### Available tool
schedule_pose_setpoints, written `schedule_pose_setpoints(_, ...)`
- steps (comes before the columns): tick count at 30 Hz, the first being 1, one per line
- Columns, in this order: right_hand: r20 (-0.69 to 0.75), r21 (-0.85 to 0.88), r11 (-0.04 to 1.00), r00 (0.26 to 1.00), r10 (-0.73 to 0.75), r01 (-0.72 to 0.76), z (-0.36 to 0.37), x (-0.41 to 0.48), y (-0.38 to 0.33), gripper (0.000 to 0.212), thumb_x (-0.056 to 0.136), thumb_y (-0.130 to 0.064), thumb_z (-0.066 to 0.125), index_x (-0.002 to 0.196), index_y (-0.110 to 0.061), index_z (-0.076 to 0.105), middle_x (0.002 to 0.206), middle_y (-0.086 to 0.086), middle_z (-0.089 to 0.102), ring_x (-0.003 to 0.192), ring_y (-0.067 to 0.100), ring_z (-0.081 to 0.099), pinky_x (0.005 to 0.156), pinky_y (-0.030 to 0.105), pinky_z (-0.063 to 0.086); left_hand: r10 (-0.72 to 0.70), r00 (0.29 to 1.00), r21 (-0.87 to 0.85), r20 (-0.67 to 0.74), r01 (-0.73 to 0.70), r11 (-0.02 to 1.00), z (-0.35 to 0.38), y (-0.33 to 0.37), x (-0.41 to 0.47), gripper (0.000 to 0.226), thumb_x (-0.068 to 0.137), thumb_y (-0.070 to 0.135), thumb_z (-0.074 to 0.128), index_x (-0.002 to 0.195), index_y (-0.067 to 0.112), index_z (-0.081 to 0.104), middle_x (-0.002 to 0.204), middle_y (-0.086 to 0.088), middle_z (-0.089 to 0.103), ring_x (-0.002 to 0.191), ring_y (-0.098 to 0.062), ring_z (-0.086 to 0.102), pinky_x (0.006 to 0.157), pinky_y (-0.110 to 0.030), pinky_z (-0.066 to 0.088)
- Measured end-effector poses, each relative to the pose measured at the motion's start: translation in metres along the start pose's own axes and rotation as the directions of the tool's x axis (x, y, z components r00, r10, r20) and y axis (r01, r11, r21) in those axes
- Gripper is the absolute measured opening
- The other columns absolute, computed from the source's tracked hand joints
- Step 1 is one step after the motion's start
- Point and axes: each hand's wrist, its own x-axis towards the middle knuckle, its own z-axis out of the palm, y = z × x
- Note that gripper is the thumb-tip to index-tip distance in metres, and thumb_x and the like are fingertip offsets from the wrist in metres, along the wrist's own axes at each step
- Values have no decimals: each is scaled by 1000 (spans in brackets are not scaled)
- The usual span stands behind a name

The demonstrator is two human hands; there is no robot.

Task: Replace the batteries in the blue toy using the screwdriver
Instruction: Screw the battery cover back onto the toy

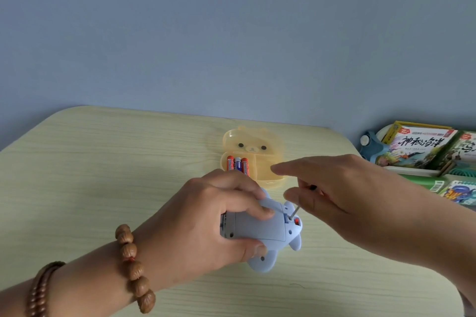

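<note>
The blue toy (268, 231) lies back-up on the wooden table (103, 175), its battery cover facing me. My left hand (206, 221) grips the toy's body, fingers over the cover and thumb under its near edge. My right hand (342, 188) pinches a small screwdriver (296, 210), most of its handle hidden by the fingers. The thin metal shaft slants down and its tip sits at the screw spot by the cover's right edge. Behind the toy, an open yellow bear-faced case (253, 147) holds three batteries (238, 163) in its left compartment.
To the right, beyond the table edge, a tray holds picture books (422, 144) and a blue toy part (368, 144). A blue wall rises behind the table. Beaded bracelets circle my left wrist (134, 265).
</note>
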Motion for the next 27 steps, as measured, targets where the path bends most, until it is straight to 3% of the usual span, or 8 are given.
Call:
schedule_pose_setpoints(5, 19, 22, 999, 999, -47, 46, -7, -3, -5, 49, 98, -36, 55, 137, -60, 37, 99, -22, 52, 95, 2, 54, 77, 22, 47, 1, 1000, 7, -6, -1, 1000, 0, 1, 0, 37, 65, 46, 84, 100, 39, 77, 124, 31, 58, 116, 1, 59, 90, -16, 45)
schedule_pose_setpoints(12, 47, -135, 989, 997, -55, 61, -17, -4, -18, 43, 96, -42, 56, 129, -62, 37, 100, -25, 51, 94, 0, 55, 73, 20, 50, 10, 1000, 6, 0, -10, 1000, 0, 1, 0, 39, 66, 51, 78, 102, 39, 76, 125, 29, 58, 117, 0, 59, 90, -16, 45)
schedule_pose_setpoints(16, -104, -101, 994, 994, 21, -31, -19, -8, -4, 23, 84, -41, 69, 104, -51, 65, 84, -25, 61, 79, -1, 62, 64, 24, 53, 7, 1000, 14, -6, -7, 1000, 0, 2, 0, 39, 65, 49, 82, 102, 38, 76, 124, 30, 58, 116, 1, 58, 91, -15, 44)
schedule_pose_setpoints(19, -413, 117, 973, 881, 231, -200, 0, -7, 20, 4, 73, -31, 77, 72, -34, 74, 61, -20, 67, 77, -3, 64, 62, 7, 46, 0, 1000, 23, 5, 0, 1000, -1, 3, -1, 38, 66, 43, 86, 102, 39, 75, 124, 31, 57, 118, 2, 57, 93, -15, 43)
schedule_pose_setpoints(21, -431, 202, 901, 792, 433, -384, 25, -6, 35, 12, 73, -27, 82, 66, -31, 73, 56, -20, 67, 63, -3, 66, 56, 6, 44, 15, 1000, 33, 16, -16, 999, -1, 3, -2, 37, 67, 43, 86, 102, 38, 76, 123, 29, 58, 119, 1, 57, 95, -18, 45)
schedule_pose_setpoints(23, -408, 234, 819, 712, 572, -524, 53, -5, 47, 18, 75, -30, 83, 64, -31, 68, 56, -17, 67, 60, 3, 66, 58, 23, 53, 24, 1000, 38, 16, -25, 999, -1, 3, -2, 37, 67, 45, 85, 102, 38, 76, 123, 28, 59, 120, 0, 57, 95, -21, 47)
schedule_pose_setpoints(25, -383, 246, 756, 656, 651, -606, 73, -6, 51, 19, 78, -34, 79, 67, -28, 64, 58, -14, 66, 64, 15, 65, 59, 32, 55, 29, 1000, 37, 10, -29, 999, -1, 1, -2, 36, 67, 45, 84, 101, 37, 76, 123, 28, 59, 120, -1, 57, 94, -19, 46)
schedule_pose_setpoints(27, -379, 224, 739, 642, 666, -635, 83, -8, 48, 20, 80, -33, 74, 68, -25, 60, 61, -12, 63, 65, 19, 61, 55, 32, 52, 28, 1000, 33, 8, -28, 999, -1, 0, -2, 36, 67, 47, 83, 101, 38, 75, 123, 27, 59, 120, -1, 57, 94, -17, 45)
